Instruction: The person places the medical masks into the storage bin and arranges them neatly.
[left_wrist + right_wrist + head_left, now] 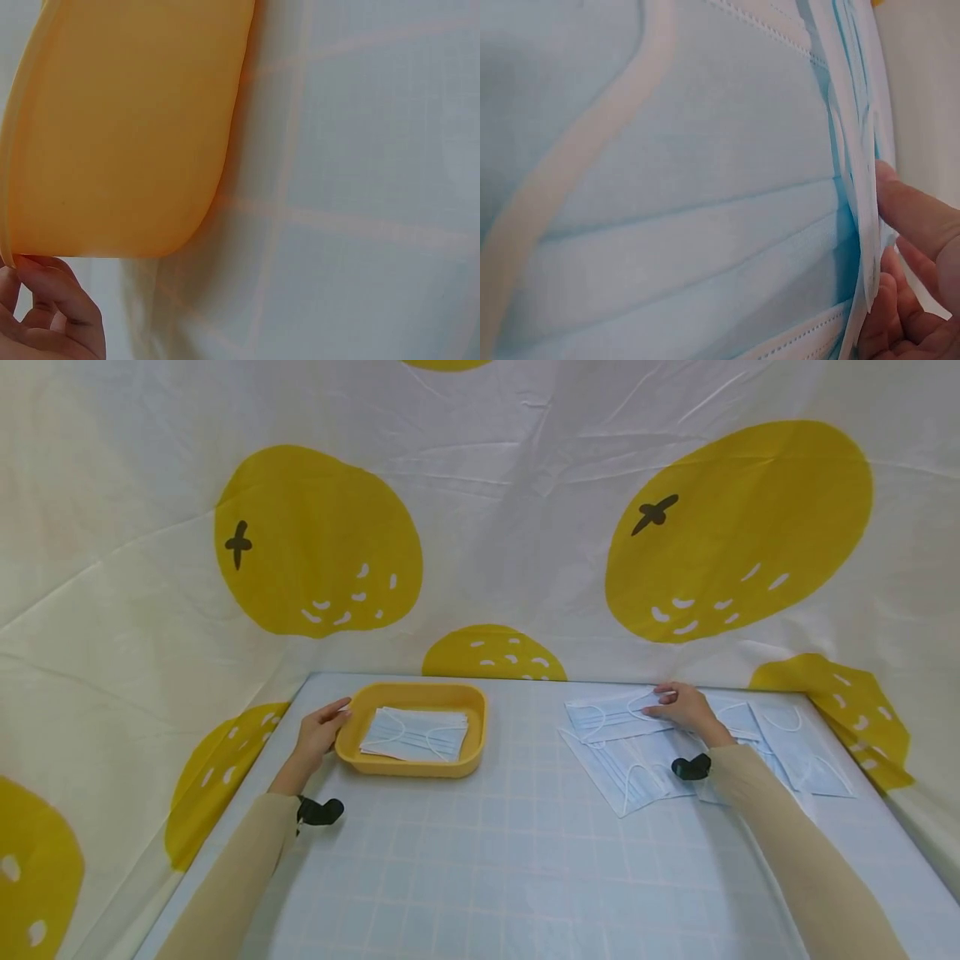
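A yellow tray (472, 727) sits at the back left of the table with a stack of blue face masks (415, 733) in it. My left hand (327, 723) grips the tray's left rim, thumb on top. In the left wrist view the tray's side (120, 127) fills the left half, with curled fingers (56, 311) at its lower edge. Several loose face masks (626, 768) lie spread at the back right. My right hand (672, 703) pinches the edge of the top face mask (603, 717). The right wrist view shows this mask (667, 187) close up, its edge between my fingers (919, 217).
The table (480, 860) has a pale blue grid surface. A white cloth with yellow fruit prints (318, 543) hangs close behind and on both sides. More masks (806, 752) lie near the table's right edge.
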A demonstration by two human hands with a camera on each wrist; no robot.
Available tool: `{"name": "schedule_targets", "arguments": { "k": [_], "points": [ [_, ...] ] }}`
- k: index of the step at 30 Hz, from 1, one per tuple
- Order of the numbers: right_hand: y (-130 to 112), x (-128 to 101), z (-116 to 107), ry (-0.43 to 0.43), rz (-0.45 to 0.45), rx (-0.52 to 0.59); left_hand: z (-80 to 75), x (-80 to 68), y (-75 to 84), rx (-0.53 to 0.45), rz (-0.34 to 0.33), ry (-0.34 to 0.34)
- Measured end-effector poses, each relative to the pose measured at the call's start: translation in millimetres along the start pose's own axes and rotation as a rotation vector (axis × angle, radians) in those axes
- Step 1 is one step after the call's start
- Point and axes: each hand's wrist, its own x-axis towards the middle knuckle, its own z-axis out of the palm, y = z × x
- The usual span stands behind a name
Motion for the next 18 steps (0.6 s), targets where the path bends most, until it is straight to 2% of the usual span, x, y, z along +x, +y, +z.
{"name": "schedule_targets", "arguments": {
  "k": [18],
  "points": [
    [-1.2, -1.4, 3.6, 0.033, 0.014, 0.072, -1.0, 0.4, -1.0, -0.003, 0.003, -0.009]
  ]
}}
